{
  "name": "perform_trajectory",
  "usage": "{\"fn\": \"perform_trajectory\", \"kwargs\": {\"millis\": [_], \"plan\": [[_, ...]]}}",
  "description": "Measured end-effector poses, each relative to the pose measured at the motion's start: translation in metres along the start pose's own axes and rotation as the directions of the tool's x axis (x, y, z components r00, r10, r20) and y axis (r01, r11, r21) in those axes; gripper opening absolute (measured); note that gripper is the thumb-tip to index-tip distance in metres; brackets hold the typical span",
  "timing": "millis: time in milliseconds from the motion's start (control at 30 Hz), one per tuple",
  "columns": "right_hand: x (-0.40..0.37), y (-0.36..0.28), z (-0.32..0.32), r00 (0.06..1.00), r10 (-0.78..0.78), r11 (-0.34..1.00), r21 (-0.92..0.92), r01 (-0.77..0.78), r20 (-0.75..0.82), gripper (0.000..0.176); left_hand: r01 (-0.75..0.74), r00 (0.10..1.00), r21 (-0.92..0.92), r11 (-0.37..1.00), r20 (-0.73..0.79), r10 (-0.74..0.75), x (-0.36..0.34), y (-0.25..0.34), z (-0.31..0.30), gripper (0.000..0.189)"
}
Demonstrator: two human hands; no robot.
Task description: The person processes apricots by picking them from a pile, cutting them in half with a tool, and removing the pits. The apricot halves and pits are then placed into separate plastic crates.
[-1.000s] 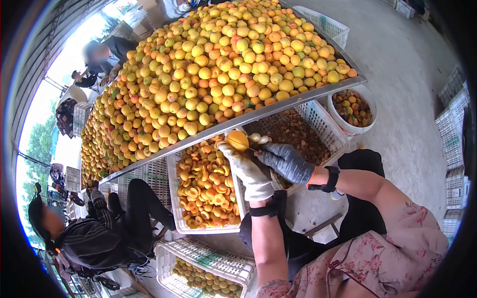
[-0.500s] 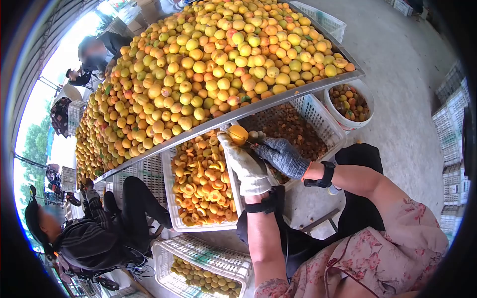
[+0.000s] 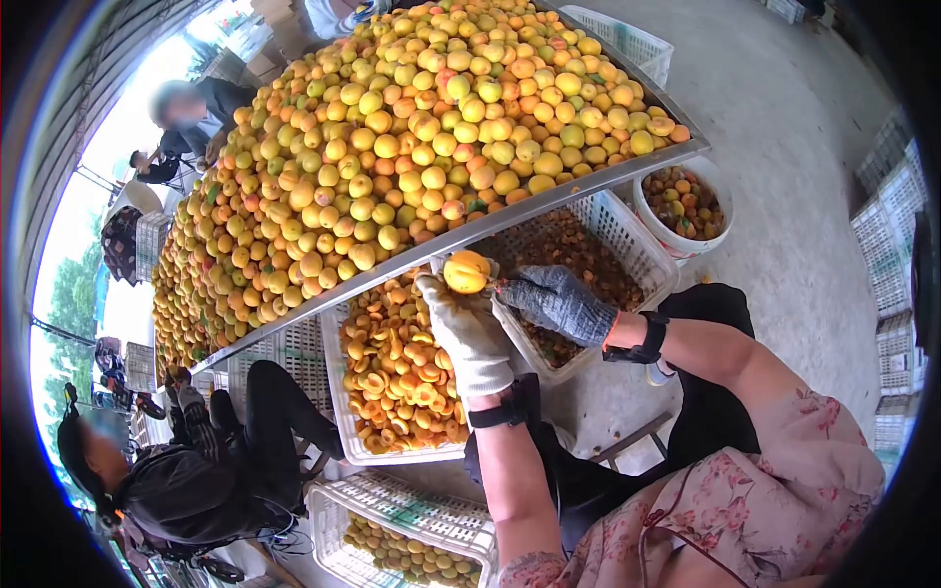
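Note:
My left hand point(image 3: 465, 328), in a whitish glove, is closed round a yellow-orange apricot point(image 3: 467, 271) just below the metal table edge. A line, like a cut, shows on the fruit's face. My right hand point(image 3: 555, 302), in a grey knitted glove, is closed beside the fruit; what its fingers grip is too small to make out. Below my left hand stands a white crate point(image 3: 350, 431) with orange apricot halves point(image 3: 402, 372). Under my right hand is another crate point(image 3: 616, 218) with brown pits point(image 3: 588, 257).
A metal-edged table point(image 3: 549, 204) bears a large heap of apricots point(image 3: 392, 137). A white bucket point(image 3: 702, 246) stands at right, a crate of green-yellow fruit point(image 3: 338, 534) below. One co-worker point(image 3: 196, 490) sits at left, another point(image 3: 201, 113) farther back. Crates are stacked far right.
The apricot in my left hand has turned, and its face with a line across it now shows. Both hands stay close together. The view has shifted slightly.

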State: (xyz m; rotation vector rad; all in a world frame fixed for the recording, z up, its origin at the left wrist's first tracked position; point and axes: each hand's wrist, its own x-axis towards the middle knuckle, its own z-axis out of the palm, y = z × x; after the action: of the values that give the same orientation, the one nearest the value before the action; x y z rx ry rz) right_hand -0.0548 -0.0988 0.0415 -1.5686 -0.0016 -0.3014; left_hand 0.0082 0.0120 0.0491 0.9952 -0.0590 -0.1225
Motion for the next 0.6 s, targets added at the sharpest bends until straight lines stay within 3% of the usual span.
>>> {"fn": "perform_trajectory", "kwargs": {"millis": [67,133,200,233,267,333,367,400,433,467,500,600], "plan": [[0.005,-0.007,-0.006,0.976,0.217,0.963,0.157,-0.220,0.035,0.027,-0.198,0.977,0.225,0.954,0.119,0.175,-0.003,0.000,0.000,0.057],[0.010,-0.014,-0.009,0.962,0.271,0.951,0.144,-0.272,0.031,0.027,-0.043,0.996,0.200,0.979,0.083,0.027,0.001,-0.001,0.000,0.050],[0.010,-0.008,-0.011,0.967,0.249,0.959,0.126,-0.253,0.047,0.028,-0.082,0.991,0.225,0.971,0.125,0.055,-0.004,0.008,0.017,0.044],[0.012,0.004,-0.007,0.996,0.079,0.992,0.092,-0.082,0.028,0.028,-0.012,0.989,-0.089,0.996,0.149,0.025,-0.002,-0.009,0.011,0.041],[0.010,0.010,-0.006,0.997,0.078,0.992,0.094,-0.080,0.026,0.028,0.064,0.984,-0.392,0.918,0.181,0.009,0.004,-0.028,0.002,0.038],[0.006,0.010,-0.001,0.991,-0.129,0.979,-0.162,0.122,-0.037,0.028,0.038,0.989,-0.375,0.926,0.149,0.020,0.003,-0.024,0.003,0.037],[0.007,0.009,-0.001,0.988,-0.150,0.978,-0.151,0.143,-0.037,0.027,0.039,0.989,-0.275,0.961,0.147,0.002,0.003,-0.021,0.003,0.038],[0.007,0.011,-0.002,0.988,-0.151,0.978,-0.153,0.144,-0.037,0.027,0.039,0.990,-0.172,0.984,0.144,-0.014,0.003,-0.016,0.005,0.039],[0.006,0.015,-0.006,0.999,-0.034,0.991,-0.129,0.031,-0.026,0.026,0.037,0.989,-0.174,0.984,0.145,-0.011,0.005,-0.015,0.004,0.039],[0.006,0.017,-0.007,0.997,0.082,0.991,-0.107,-0.083,-0.012,0.026,0.045,0.997,-0.064,0.997,0.067,-0.041,0.006,-0.014,0.001,0.039],[0.007,0.015,-0.007,0.997,0.078,0.991,-0.106,-0.078,-0.011,0.026,0.060,0.998,0.047,0.997,-0.016,-0.060,0.007,-0.011,0.002,0.039],[0.007,0.012,-0.003,1.000,0.017,0.985,-0.172,-0.020,-0.019,0.028,-0.037,0.998,0.086,0.996,-0.045,0.041,-0.001,-0.008,0.009,0.036]]}}
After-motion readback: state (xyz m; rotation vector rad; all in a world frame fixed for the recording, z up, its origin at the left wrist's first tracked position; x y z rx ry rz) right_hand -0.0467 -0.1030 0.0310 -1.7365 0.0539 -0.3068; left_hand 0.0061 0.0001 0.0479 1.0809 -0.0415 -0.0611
